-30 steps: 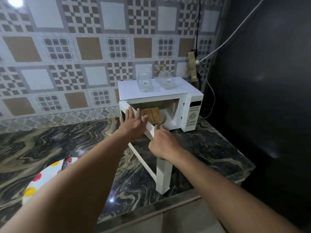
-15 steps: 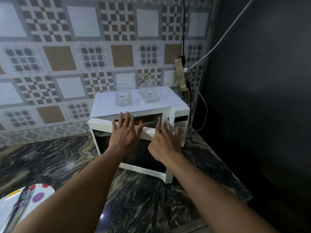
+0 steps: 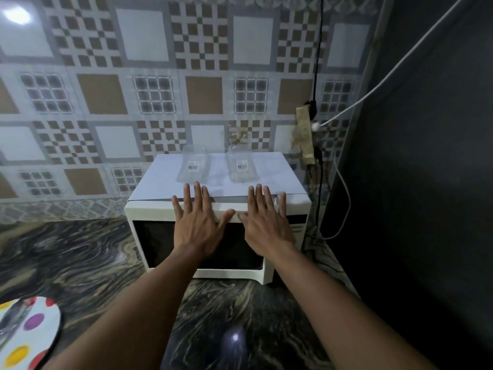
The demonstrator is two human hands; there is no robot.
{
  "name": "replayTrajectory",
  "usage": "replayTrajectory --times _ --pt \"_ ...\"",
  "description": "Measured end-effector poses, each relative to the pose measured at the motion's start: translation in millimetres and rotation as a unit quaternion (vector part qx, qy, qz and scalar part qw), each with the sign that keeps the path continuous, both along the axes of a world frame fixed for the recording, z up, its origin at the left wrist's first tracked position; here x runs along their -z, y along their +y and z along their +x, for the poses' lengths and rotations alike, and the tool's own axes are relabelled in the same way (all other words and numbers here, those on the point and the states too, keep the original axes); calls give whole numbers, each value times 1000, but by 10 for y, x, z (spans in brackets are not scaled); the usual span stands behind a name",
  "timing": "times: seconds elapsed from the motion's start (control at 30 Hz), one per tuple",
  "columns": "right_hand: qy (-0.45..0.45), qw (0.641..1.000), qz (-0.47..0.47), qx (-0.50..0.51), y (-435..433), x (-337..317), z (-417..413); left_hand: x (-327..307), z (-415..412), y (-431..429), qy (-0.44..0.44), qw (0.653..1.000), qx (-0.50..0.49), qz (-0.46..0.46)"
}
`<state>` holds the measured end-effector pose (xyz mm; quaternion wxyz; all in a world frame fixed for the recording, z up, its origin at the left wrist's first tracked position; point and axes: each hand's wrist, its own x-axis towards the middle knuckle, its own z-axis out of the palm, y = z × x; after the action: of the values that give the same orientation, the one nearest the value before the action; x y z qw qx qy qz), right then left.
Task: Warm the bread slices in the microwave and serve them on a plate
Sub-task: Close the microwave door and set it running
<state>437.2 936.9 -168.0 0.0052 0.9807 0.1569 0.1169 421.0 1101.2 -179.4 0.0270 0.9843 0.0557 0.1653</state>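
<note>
A white microwave stands on the dark marbled counter against the tiled wall, its dark-windowed door flat against the front. My left hand presses on the door's upper middle with straight, spread fingers. Beside it, my right hand presses flat on the door's upper right. The bread slices are hidden inside. A white plate with coloured dots lies at the counter's front left corner, partly cut off by the frame edge.
Two clear glass jars stand on a white sheet on the microwave's top. A power strip with cables hangs on the wall to the right. A dark wall closes off the right side. The marbled counter stretches left and forward.
The microwave door swung from wide open, with the bread visible inside, to closed. Both hands followed it, pushing with flat palms, and the view moved closer.
</note>
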Motion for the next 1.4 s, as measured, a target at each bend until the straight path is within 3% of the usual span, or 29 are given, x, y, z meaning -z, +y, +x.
replayTrajectory --times 0.57,1.4 --pt "37 998 36 -38 -65 -242 331 -91 171 44 -16 1000 -24 11" --pt "69 995 66 21 -52 -455 336 -219 198 103 -2 1000 0 -4"
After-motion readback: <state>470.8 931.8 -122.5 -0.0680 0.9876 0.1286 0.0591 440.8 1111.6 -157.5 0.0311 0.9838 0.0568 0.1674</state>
